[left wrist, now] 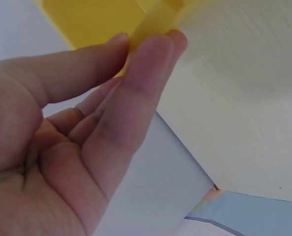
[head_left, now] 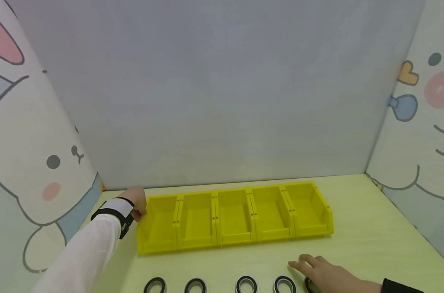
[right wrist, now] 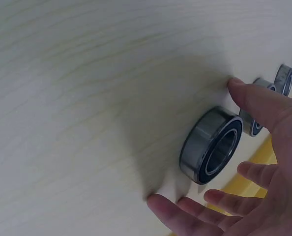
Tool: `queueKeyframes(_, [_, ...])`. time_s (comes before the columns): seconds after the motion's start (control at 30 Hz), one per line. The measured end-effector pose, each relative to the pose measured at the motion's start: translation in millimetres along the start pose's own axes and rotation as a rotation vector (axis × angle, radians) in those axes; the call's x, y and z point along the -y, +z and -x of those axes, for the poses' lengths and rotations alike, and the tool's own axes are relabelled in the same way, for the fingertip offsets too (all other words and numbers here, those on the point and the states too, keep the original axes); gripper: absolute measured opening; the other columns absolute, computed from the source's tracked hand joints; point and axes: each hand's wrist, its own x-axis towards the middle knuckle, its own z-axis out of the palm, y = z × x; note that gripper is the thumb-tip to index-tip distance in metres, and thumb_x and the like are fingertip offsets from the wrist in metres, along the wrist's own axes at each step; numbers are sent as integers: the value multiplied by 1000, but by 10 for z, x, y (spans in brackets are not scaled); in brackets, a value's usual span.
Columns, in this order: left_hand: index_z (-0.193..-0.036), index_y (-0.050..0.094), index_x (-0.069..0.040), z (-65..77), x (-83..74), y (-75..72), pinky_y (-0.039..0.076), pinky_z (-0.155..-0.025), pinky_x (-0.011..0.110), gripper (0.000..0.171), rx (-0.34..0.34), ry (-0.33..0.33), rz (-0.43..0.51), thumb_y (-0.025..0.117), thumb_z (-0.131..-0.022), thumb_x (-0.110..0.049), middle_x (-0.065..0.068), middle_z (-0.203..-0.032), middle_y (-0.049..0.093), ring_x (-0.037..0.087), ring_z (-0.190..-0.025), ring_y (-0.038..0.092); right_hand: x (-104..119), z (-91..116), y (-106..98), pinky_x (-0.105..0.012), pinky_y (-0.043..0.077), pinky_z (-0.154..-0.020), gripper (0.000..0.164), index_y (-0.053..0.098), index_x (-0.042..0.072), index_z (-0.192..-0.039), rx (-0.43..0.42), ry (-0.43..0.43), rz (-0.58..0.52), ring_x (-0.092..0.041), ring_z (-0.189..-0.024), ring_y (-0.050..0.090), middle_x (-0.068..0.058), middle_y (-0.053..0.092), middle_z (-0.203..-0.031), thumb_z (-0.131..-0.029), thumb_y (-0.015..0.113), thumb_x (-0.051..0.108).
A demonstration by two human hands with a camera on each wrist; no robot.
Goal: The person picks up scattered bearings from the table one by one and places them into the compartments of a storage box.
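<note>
At the far left end of a row of yellow storage bins (head_left: 234, 203), my left hand (head_left: 135, 200) pinches the outer wall of the end bin. The left wrist view shows thumb and fingers on either side of the yellow wall (left wrist: 156, 23). My right hand (head_left: 326, 274) hovers over the rightmost ball bearing (right wrist: 197, 147), thumb and fingers spread to either side of it. That bearing lies flat on the table, a steel ring with a black seal, partly hidden by the hand in the head view.
Several more bearings, such as the leftmost bearing (head_left: 155, 279), lie in a line along the near side of the pale wooden table (head_left: 372, 228). A grey back wall (head_left: 222, 93) stands behind the bins. Side panels with cartoon animals (head_left: 28, 162) flank the table.
</note>
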Motion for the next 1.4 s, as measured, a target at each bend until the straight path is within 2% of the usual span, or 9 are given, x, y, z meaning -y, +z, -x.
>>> queueKeyframes(0.17, [-80, 63, 12, 3, -2, -1, 57, -54, 26, 16, -7, -11, 0, 71, -81, -2, 12, -58, 67, 20, -55, 69, -24, -71, 67, -26, 47, -58, 62, 55, 22, -127, -31, -122, 50, -12, -83, 47, -2, 54, -108, -79, 64, 59])
queueKeyframes(0.33, [-81, 62, 12, -36, 4, 12, 56, -52, 25, 15, -11, -13, 6, 71, -79, 1, 12, -58, 66, 20, -52, 68, -74, -90, 129, -25, 40, -53, 42, 62, 10, -105, -81, -244, 101, -4, -68, 39, 6, 49, -84, -86, 62, 48])
queueKeyframes(0.57, [-80, 61, 12, -38, 27, 25, 56, -52, 26, 14, -17, -8, 18, 71, -80, 1, 12, -57, 66, 20, -52, 68, 14, -77, 112, -20, 36, -56, 18, 61, 11, -88, -99, -228, 172, -5, -62, 36, 8, 46, -75, -89, 63, 28])
queueKeyframes(0.73, [-81, 62, 11, -54, 23, 39, 56, -52, 25, 14, -28, -8, 19, 71, -81, 0, 11, -57, 66, 19, -52, 68, -212, -210, 219, -22, 35, -54, 23, 62, 15, -90, -48, -252, 197, -4, -62, 37, 10, 46, -75, -89, 61, 38])
queueKeyframes(0.83, [-81, 62, 11, -68, 26, 40, 56, -53, 24, 14, -20, -4, 25, 70, -81, 0, 12, -59, 66, 19, -53, 68, -346, -286, 187, -26, 35, -52, 24, 61, 21, -89, 6, -211, 172, -4, -62, 38, 13, 45, -75, -83, 68, 43])
queueKeyframes(0.97, [-81, 62, 11, -48, 24, 25, 56, -52, 24, 14, -12, 5, 26, 70, -81, 0, 11, -58, 66, 19, -53, 68, -115, -240, -234, -26, 37, -52, 24, 58, 21, -81, 11, -102, 125, -7, -62, 40, 11, 44, -72, -70, 78, 19])
queueKeyframes(1.1, [-80, 62, 11, -14, 0, 11, 56, -52, 25, 14, -23, 9, 22, 70, -81, 0, 11, -58, 66, 19, -53, 68, 164, -213, -818, -22, 37, -51, 27, 54, 15, -78, -34, -34, 133, -10, -61, 42, 5, 45, -73, -64, 74, 4])
queueKeyframes(1.23, [-78, 62, 11, -13, -13, 19, 56, -52, 24, 14, -39, 24, 2, 70, -81, -1, 11, -57, 66, 19, -53, 68, 140, -297, -1218, -22, 36, -52, 24, 53, 12, -80, -95, -28, 215, -11, -61, 41, 2, 45, -76, -66, 71, 2])
queueKeyframes(1.4, [-78, 60, 11, 0, 0, 43, 56, -51, 24, 14, -48, 19, 18, 70, -80, 1, 11, -56, 65, 19, -51, 67, -29, -499, -1508, -23, 37, -54, 22, 55, 9, -83, -160, -54, 315, -12, -62, 42, 0, 46, -75, -71, 72, 4])
